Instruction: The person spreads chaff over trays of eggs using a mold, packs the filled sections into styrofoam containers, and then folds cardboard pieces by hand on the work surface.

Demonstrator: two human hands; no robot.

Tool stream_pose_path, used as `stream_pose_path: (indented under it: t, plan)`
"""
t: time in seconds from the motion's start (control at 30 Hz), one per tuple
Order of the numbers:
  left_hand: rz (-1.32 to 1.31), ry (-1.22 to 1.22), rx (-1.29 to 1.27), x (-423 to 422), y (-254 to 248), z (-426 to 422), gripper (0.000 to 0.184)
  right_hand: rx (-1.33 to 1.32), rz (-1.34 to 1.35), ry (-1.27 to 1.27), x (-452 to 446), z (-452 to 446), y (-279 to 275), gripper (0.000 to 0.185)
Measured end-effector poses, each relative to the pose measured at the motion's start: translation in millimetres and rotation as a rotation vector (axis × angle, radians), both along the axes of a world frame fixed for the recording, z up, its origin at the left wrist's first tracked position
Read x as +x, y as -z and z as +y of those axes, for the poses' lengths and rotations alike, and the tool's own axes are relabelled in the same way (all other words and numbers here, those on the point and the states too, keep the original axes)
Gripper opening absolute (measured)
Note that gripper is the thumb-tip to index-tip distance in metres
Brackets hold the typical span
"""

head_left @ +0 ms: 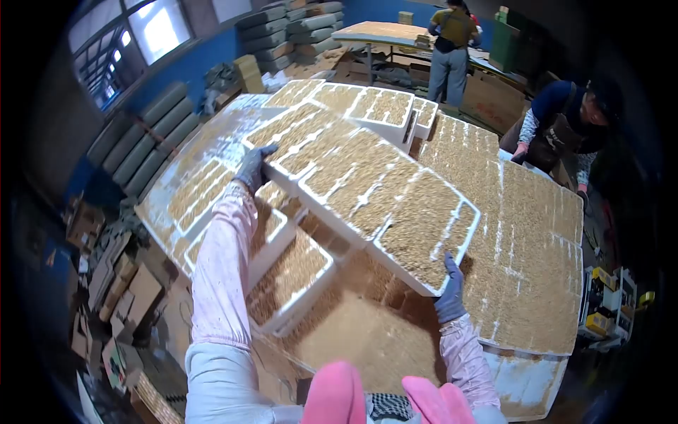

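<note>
I count one long white-walled tray block (336, 220) packed with tan granules (420, 219); the grey-gloved left hand (253, 168) clasps its near edge at ten o'clock; the grey-gloved right hand (452, 291) grips its four-o'clock corner, fingers over the rim, the block between both; two co-workers show clearly: a mustard-shirted person (452, 32) at one o'clock, a dark-aproned person (565, 133) at two.

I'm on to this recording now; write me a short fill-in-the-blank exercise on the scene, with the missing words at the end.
1. The left hand and right hand both wear ____.
2. The held trays have rims that are ____ in colour.
3. The person in grey trousers at the far table has their ____ toward the camera.
4. The bright window shows at the upper ____ of the picture.

Missing words: gloves; white; back; left.
</note>
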State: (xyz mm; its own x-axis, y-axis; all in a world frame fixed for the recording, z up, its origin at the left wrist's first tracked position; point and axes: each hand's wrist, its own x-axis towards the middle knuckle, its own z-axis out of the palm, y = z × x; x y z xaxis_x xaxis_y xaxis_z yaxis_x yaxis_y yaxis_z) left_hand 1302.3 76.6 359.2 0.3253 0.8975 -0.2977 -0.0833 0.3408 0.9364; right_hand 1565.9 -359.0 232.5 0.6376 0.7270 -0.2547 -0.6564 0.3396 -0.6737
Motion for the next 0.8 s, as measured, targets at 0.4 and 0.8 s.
stream_pose_path:
  t: [0.4, 0.8]
  plan:
    - [0.699, 0.097, 0.28, -5, 135, 151, 0.049, -0.149, -0.128, -0.129, -30, 93, 33, 0.039]
    - [0.181, 0.759, 0.617, 127, -49, -229, 0.042, -0.46, -0.793, -0.266, -58, 79, 18, 0.069]
